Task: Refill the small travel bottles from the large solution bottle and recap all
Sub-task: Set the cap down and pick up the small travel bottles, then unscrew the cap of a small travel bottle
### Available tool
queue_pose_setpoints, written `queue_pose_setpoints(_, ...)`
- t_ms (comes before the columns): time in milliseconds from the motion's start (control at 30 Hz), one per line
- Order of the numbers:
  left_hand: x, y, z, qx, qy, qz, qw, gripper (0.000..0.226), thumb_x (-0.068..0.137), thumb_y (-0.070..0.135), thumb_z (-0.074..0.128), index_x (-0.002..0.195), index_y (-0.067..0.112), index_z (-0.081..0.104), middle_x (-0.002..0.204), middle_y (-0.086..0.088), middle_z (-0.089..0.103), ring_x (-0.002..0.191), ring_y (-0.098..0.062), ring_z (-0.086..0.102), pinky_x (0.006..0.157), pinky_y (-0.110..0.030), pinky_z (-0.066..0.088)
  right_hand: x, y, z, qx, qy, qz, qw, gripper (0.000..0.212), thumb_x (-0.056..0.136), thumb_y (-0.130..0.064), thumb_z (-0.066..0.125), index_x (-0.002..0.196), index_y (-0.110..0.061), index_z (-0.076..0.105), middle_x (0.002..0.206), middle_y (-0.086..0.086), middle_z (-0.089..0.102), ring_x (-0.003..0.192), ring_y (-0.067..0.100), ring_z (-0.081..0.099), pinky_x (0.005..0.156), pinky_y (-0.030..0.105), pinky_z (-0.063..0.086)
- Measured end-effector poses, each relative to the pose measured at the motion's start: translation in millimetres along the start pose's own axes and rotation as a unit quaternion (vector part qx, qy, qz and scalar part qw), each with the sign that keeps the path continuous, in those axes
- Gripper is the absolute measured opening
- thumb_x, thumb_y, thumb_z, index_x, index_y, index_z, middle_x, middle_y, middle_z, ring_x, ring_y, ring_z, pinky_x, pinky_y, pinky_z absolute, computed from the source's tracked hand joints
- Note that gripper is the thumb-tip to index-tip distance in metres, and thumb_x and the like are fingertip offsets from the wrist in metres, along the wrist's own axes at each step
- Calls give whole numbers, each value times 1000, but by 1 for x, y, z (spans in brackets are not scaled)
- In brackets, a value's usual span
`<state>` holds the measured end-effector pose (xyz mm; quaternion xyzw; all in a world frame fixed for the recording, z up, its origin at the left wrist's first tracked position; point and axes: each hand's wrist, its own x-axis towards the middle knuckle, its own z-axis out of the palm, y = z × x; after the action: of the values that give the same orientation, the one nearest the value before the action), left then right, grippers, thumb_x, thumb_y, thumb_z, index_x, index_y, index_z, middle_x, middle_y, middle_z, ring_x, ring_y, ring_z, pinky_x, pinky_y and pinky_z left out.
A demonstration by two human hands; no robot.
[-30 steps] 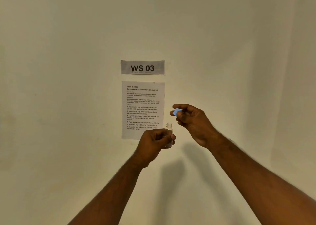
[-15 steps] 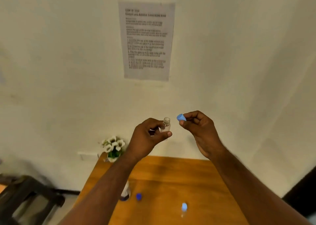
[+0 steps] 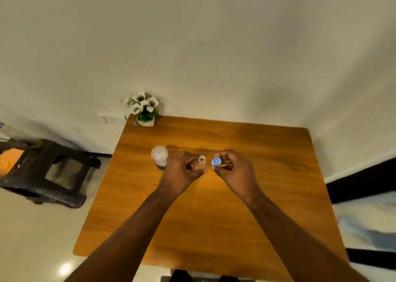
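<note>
Bottle (image 3: 201, 161) small, clear, uncapped, beside blue cap (image 3: 216, 161).

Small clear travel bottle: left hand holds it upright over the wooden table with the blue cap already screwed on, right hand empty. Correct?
Not quite. The head view shows the small clear travel bottle upright in the left hand over the wooden table, but its mouth is open. The blue cap is off, pinched in the right hand just beside the bottle, so that hand is not empty.
</note>
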<state>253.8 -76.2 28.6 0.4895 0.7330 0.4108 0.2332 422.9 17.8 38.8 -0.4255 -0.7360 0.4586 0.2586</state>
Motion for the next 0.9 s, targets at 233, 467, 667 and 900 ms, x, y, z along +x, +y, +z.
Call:
queue_pose_setpoints(233,-21,-76,43,47,-63,-70,994,37,77,13,86,112,12,74,102,-4,71,86,-22,68,78,-45,60,-28,82,64,-123,-28,97,987,23,84,-20,75,105,-29,69,96,-11,74,82,3,68,73,29,57)
queue_pose_setpoints(467,-25,-112,63,86,-113,-94,985,39,81,18,82,118,15,71,114,-3,70,94,-18,68,83,-39,60,-30,115,95,-173,-65,133,974,28,92,-23,64,119,-23,67,117,-3,71,102,18,67,87,39,54)
queue_pose_setpoints(667,-24,-129,65,85,-120,-104,984,38,81,21,83,117,14,71,114,-3,70,98,-15,66,83,-26,58,-30,126,105,-201,-65,132,968,27,88,-21,65,114,-24,65,120,-4,64,100,20,65,83,38,53)
queue_pose_setpoints(900,-22,-137,61,87,-160,-108,977,58,79,26,85,132,18,62,128,-2,65,112,-18,63,97,-38,57,-30,128,108,-235,-73,115,962,36,89,-19,63,124,-26,59,129,-4,56,104,23,64,85,41,54)
